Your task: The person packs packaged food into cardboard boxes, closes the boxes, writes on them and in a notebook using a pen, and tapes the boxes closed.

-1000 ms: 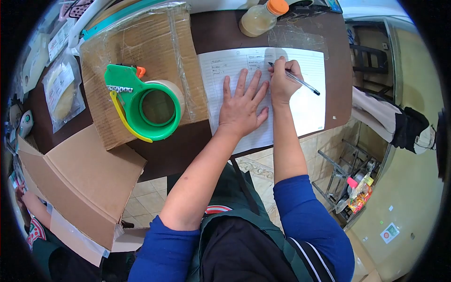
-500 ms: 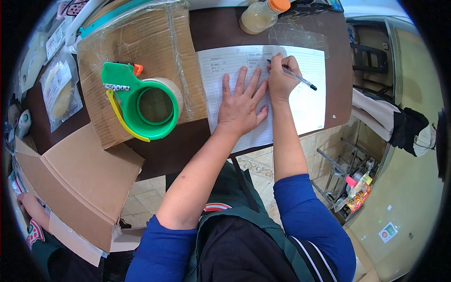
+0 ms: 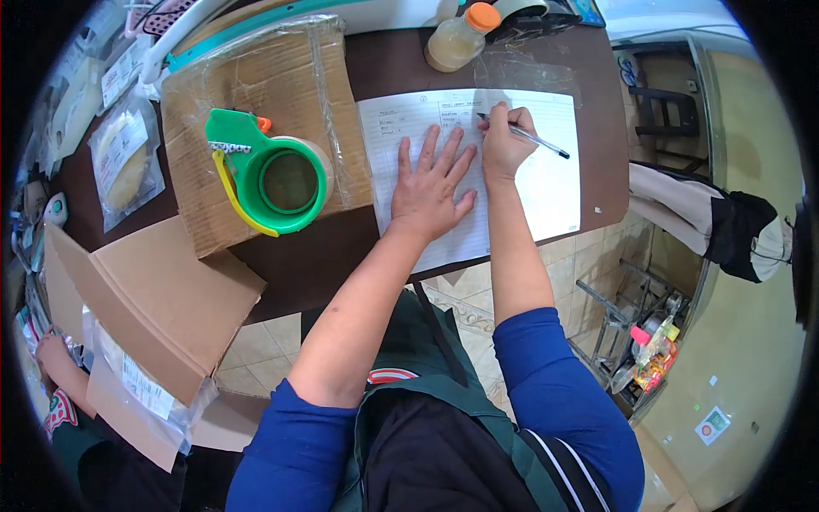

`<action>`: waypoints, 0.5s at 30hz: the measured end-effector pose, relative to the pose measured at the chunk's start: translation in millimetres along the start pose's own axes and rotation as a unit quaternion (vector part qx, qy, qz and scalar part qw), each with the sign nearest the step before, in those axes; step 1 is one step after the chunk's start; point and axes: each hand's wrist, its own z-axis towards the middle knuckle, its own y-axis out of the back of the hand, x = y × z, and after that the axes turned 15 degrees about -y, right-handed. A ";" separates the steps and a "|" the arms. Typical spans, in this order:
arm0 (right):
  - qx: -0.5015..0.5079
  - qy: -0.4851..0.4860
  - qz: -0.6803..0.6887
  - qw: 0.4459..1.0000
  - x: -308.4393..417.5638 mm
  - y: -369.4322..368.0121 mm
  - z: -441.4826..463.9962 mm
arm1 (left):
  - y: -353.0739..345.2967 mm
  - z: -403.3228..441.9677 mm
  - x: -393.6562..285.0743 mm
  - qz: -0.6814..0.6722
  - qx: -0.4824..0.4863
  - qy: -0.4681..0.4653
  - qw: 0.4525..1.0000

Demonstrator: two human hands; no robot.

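A lined sheet of paper (image 3: 537, 200) with handwriting near its top lies on the brown table. My left hand (image 3: 429, 183) rests flat on the page with its fingers spread. Just to its right, my right hand (image 3: 509, 145) grips a clear-barrelled pen (image 3: 544, 143), whose tip points up-left at the written lines. Beyond the page stands a small bottle (image 3: 456, 47) with an orange cap and cloudy contents. Left of the paper, a green tape dispenser (image 3: 243, 171) sits on a taped cardboard box (image 3: 345, 145).
An open cardboard box (image 3: 171, 290) stands at the lower left, with a labelled plastic packet (image 3: 145, 384) at it. Another person's arm (image 3: 64, 363) reaches in there. A bagged item (image 3: 124, 162) lies at the table's left. A metal rack (image 3: 610, 320) stands on the floor at right.
The view has shifted slightly. My right hand keeps the pen at the page, and my left stays flat. A labelled plastic packet now shows at the open box by the other person.
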 end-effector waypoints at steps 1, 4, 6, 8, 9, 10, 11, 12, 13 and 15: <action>-0.006 -0.001 -0.006 1.000 0.3 -0.1 -1.1 | -0.6 -0.1 -0.1 0.003 -0.002 -0.001 1.000; -0.007 0.006 -0.013 1.000 -3.2 0.9 0.6 | -1.3 0.7 -1.1 0.008 0.005 0.002 1.000; -0.004 0.012 -0.015 1.000 -6.5 1.1 2.0 | 0.0 0.9 -2.1 0.008 0.007 0.006 1.000; 0.005 0.016 -0.027 0.999 -8.8 0.7 3.2 | 0.0 1.6 -1.8 0.008 0.009 0.006 1.000; 0.005 0.013 -0.030 0.999 -8.9 1.0 2.7 | 0.0 1.1 -2.0 0.010 0.011 0.007 1.000; 0.006 0.016 -0.029 0.999 -8.5 0.7 2.9 | 0.2 0.8 -2.1 0.008 0.012 0.009 1.000; 0.006 0.019 -0.028 0.999 -8.4 -0.1 3.1 | -0.2 1.1 -2.0 0.007 0.007 0.008 1.000; 0.007 0.018 -0.029 0.999 -9.4 0.1 2.9 | -0.2 0.8 -2.0 0.006 0.002 0.007 1.000; 0.008 0.027 -0.041 0.999 -9.4 0.1 3.3 | 0.0 0.9 -1.9 0.005 0.002 0.008 1.000; 0.009 0.036 -0.054 0.998 -10.8 0.1 4.4 | 0.4 1.3 -2.0 0.003 0.008 0.009 1.000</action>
